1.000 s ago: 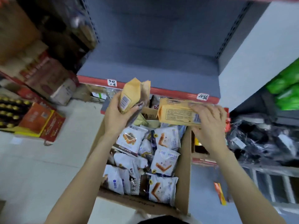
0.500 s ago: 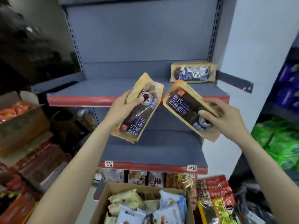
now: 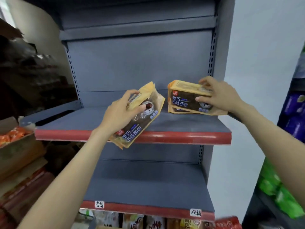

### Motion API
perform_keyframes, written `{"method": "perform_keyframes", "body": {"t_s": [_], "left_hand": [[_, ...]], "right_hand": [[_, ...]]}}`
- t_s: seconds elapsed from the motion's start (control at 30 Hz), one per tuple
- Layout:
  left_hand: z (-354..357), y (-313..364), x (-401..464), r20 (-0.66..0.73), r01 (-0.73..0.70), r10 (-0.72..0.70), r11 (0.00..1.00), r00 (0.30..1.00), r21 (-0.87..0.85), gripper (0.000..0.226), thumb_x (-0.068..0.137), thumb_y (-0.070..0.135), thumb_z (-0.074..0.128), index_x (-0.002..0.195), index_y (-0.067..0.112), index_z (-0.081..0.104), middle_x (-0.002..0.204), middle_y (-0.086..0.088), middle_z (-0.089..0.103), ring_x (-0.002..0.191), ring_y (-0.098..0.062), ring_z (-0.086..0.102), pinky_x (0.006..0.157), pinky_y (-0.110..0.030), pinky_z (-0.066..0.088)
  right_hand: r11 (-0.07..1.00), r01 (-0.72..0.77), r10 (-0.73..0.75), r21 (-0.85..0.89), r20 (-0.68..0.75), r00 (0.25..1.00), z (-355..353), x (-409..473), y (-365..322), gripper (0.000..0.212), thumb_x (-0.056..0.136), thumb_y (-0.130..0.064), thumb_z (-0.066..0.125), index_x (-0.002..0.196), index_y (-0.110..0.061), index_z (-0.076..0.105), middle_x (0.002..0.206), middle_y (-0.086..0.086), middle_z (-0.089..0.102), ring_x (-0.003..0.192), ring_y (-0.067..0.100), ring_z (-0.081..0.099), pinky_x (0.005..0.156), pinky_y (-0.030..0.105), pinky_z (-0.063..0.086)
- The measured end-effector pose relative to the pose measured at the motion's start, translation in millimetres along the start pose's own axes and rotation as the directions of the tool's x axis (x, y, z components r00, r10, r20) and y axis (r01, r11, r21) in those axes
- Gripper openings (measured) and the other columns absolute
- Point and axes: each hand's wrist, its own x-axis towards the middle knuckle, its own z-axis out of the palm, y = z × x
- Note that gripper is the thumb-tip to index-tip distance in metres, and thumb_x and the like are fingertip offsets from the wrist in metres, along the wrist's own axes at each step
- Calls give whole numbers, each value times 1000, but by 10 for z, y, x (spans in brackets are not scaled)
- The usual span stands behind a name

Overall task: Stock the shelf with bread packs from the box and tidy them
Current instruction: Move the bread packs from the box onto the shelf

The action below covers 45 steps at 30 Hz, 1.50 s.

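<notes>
My left hand (image 3: 122,111) grips a yellow-and-dark bread pack (image 3: 140,119), tilted, in front of the red lip of the upper grey shelf (image 3: 92,119). My right hand (image 3: 217,95) holds a second bread pack (image 3: 183,100) of the same kind at the shelf's far right. That pack rests on top of another bread pack (image 3: 179,110), of which only a strip shows beneath. The box is out of view below the frame.
A lower grey shelf (image 3: 145,184) with white price tags (image 3: 99,204) sits beneath. Snack packs (image 3: 148,222) line the row under it. Cardboard boxes (image 3: 18,149) with orange goods stand at left. A white wall (image 3: 257,63) and green bags (image 3: 280,192) are at right.
Both hands lifted packs out of the box up to the upper shelf. My right hand has moved its pack onto the pack at the shelf's right end; my view has tilted upward.
</notes>
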Motion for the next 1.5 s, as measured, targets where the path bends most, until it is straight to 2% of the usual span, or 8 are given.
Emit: {"method": "perform_keyframes", "body": {"t_s": [0.33,0.47,0.6,0.83,1.03,1.23,1.37,1.5], "left_hand": [[-17,186,431,-8,-163,174,935,985,314,48,83,60,57,125,42,41,118,8,62,106,-23,57,79,-35,41],[208,452,712,140,-298,265,895,954,331,50,83,61,56,127,43,41,124,6,60,110,-22,56,82,-34,37],[711,834,988,362,-466,345,821,866,331,52,83,63,56,129,43,41,129,6,58,116,-24,53,81,-35,36],[1493,1063,1018,301,-564,478,726,825,392,56,88,66,40,136,38,45,137,8,50,128,-18,42,104,-42,31],[1229,743,616,-167,-362,363,931,917,35,39,97,44,35,119,27,62,118,12,64,116,-11,51,99,-31,30],[878,389,-172,-189,-165,135,974,973,-157,17,89,33,50,97,34,66,81,16,71,84,-6,65,80,-35,50],[744,150,-712,-230,-298,291,955,929,9,24,94,34,44,92,26,67,66,14,68,63,-5,64,58,-34,50],[701,-383,-1363,-208,-386,411,910,888,150,23,94,26,49,90,20,71,66,11,68,60,-7,65,45,-31,47]], "right_hand": [[941,188,-102,-281,294,950,565,625,267,44,82,-53,61,122,-35,58,133,6,52,123,31,44,98,45,37],[981,51,-60,186,39,997,348,434,382,26,92,-27,57,117,-21,64,124,4,59,118,20,51,101,30,37],[768,-94,192,633,-89,977,16,12,353,25,94,-11,48,108,-25,64,108,-3,65,96,8,60,86,14,43],[973,-124,118,-196,-45,992,189,-300,632,35,87,-19,55,122,-19,60,127,11,56,111,41,48,94,46,41],[996,-52,38,-69,-187,982,212,-584,500,33,88,-18,51,120,-16,59,124,9,57,110,35,49,91,43,41],[970,170,-101,173,-350,931,395,-1138,-254,29,89,-22,49,114,-17,63,107,-1,65,104,17,53,88,33,44],[972,185,-235,-145,-538,809,617,-1495,-691,19,89,-13,55,100,-11,70,76,0,67,72,15,54,64,25,40],[976,183,-216,-121,-401,890,1037,-1970,-1125,18,92,-15,53,97,-14,70,71,-4,66,62,16,59,56,24,41]]}}
